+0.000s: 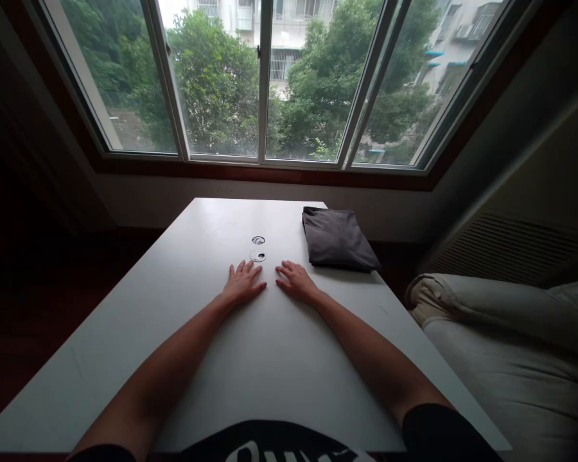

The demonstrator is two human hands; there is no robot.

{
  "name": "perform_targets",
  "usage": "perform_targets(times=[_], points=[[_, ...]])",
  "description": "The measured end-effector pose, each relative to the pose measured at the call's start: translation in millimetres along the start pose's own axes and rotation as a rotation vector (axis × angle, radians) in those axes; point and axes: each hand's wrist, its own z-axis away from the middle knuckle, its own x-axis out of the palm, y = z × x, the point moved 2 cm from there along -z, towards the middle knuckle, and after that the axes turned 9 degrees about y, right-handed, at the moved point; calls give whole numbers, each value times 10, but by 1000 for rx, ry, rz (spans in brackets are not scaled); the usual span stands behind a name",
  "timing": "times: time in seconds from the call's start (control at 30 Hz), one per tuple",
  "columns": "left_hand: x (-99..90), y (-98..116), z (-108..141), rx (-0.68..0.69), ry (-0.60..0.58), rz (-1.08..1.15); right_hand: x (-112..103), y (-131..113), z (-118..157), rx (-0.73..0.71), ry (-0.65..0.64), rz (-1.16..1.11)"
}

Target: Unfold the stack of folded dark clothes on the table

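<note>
My left hand (242, 282) lies flat, palm down, on the white table (173, 308), fingers spread, holding nothing. My right hand (296, 280) rests palm down beside it, a small gap between the two, also empty. Just beyond my left fingertips sits a round cable-hole cover (257, 256), with a second one (258, 240) a little farther back. A folded dark grey garment (337, 239) lies on the table's far right, a short way beyond my right hand.
A wide window (264, 83) with trees outside fills the wall behind the table. A white cushioned sofa or bedding (505, 340) stands close to the table's right edge. The left side of the room is dark.
</note>
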Motion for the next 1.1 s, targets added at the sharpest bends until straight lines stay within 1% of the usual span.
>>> perform_targets(times=[0.27,0.73,0.93,1.03,1.1], points=[[-17,10,6,-4,-1,8,-10,-8,-1,5,-6,4],[7,-6,0,1,2,7,15,10,-5,4,-18,1],[-4,-3,-1,-3,-1,17,15,5,-1,1,-6,6],[-34,8,5,-2,27,30,15,7,0,-3,2,9],[-64,26,8,19,74,42,14,10,-1,-4,2,12]])
